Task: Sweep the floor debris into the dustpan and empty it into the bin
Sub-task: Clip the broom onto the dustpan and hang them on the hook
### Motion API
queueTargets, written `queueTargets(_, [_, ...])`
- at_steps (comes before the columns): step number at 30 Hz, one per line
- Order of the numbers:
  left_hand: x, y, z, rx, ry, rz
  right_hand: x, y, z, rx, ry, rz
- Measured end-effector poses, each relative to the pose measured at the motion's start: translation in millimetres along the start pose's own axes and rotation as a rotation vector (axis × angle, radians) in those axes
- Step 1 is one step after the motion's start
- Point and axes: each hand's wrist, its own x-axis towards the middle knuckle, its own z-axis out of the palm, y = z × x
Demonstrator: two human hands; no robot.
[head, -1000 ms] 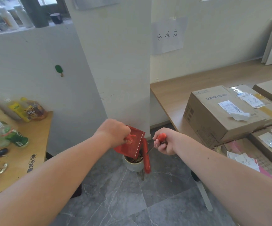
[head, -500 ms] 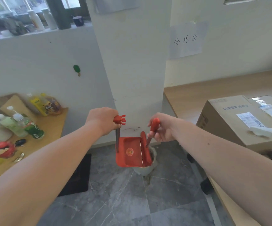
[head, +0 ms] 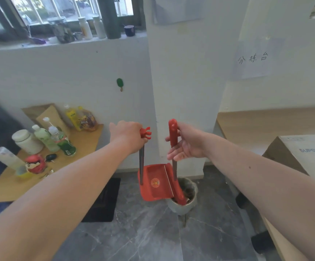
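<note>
Dustpan [head: 155, 182] work is at the emptying stage as I read it: the red pan hangs upright on its long handle [head: 141, 164] just above the floor [head: 143, 236], its right edge over the rim of the small round bin [head: 183, 206] that stands on the grey tiles at the foot of the white pillar [head: 183, 91]. My left hand [head: 129, 135] is closed in a fist around the top of that handle, just below its red clip end. My right hand [head: 186, 146] has the broom [head: 173, 159] by its red grip, but loosely; the thumb and palm press it while the fingers [head: 173, 155] are spread and half open. The red broom head sits down inside the bin, touching the pan's right side. To do this well I would tip the pan's mouth squarely over the bin opening, keep the broom head low to brush out what clings, and firm up the right-hand hold first, since a slack grip could let the broom swing. I cannot tell whether debris remains in the pan; the dark matter in the bin suggests some has landed.
</note>
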Motion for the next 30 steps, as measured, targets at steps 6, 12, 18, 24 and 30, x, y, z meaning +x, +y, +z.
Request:
queueTargets(6, [30.5,-52.6,3.8,-0.125,-0.028,-0.05,30.2,-39.1,42.8,-0.106,-0.067,-0.184])
queueTargets(12, [65.4,-113.6,6.5,-0.288,-0.068,0.007,74.9,-89.2,109.2,-0.255,0.022,-0.297])
queueTargets(18, [98.3,-165.1,9.6,-0.4,-0.202,-0.043,123.2,-134.5,164.3,-0.378,0.222,-0.391])
queueTargets(24, [122.8,-202.1,16.1,-0.417,-0.223,-0.107,155.7,-157.1,198.9,-0.437,0.283,-0.453])
queueTargets(30, [138.9,-215.6,22.9,-0.389,-0.15,-0.166,185.5,-168.8,216.5,-0.555,0.354,-0.593])
